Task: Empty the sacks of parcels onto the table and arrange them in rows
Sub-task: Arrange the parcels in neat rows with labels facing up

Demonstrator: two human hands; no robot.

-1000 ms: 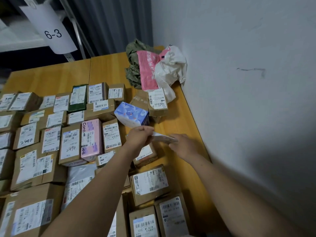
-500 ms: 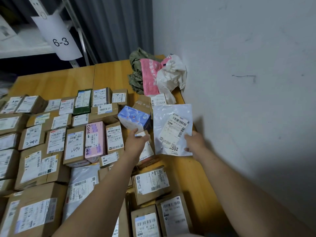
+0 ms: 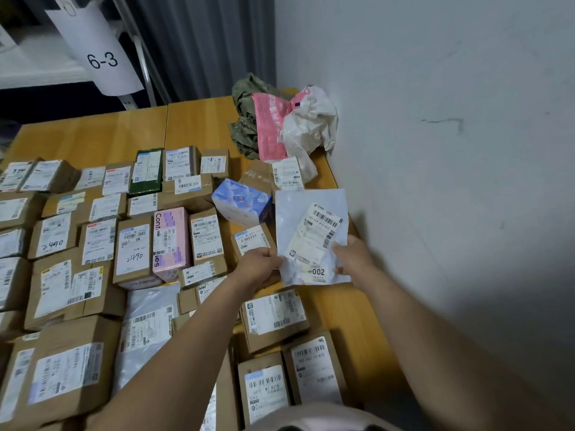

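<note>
Left hand [image 3: 259,265] pinches the near left edge of a white mailer [image 3: 306,213], fingers curled under it. Right hand [image 3: 354,256] grips the near right edge, thumb on top. The mailer faces up, its shipping label tilted, "002" printed at the near end. It is held over the right strip of the table [image 3: 199,126], between the parcels and the wall [image 3: 435,150]; can't tell if its far edge touches the wood.

Just left of the mailer's far corner sits a blue box [image 3: 241,205], tilted, resting on the brown boxes around it. A small labelled box [image 3: 252,239] lies just left of the left hand. Further left is a pink box [image 3: 171,241], upright in a row of cardboard boxes [image 3: 133,244], labels up, two marked "2490". A green box [image 3: 146,171] stands in the far row. Rows of brown boxes fill the left and near parts of the table. A grey plastic parcel [image 3: 146,321] lies among them, left of the left forearm. More labelled boxes [image 3: 273,315] sit near, between the two forearms.

In the far right corner against the wall lies a crumpled heap: green sack [image 3: 249,98], pink bag [image 3: 269,126], white bag [image 3: 311,122]. Far left hangs a paper sign [image 3: 99,54] reading "6-3", and a grey curtain [image 3: 202,42] hangs behind the table.
</note>
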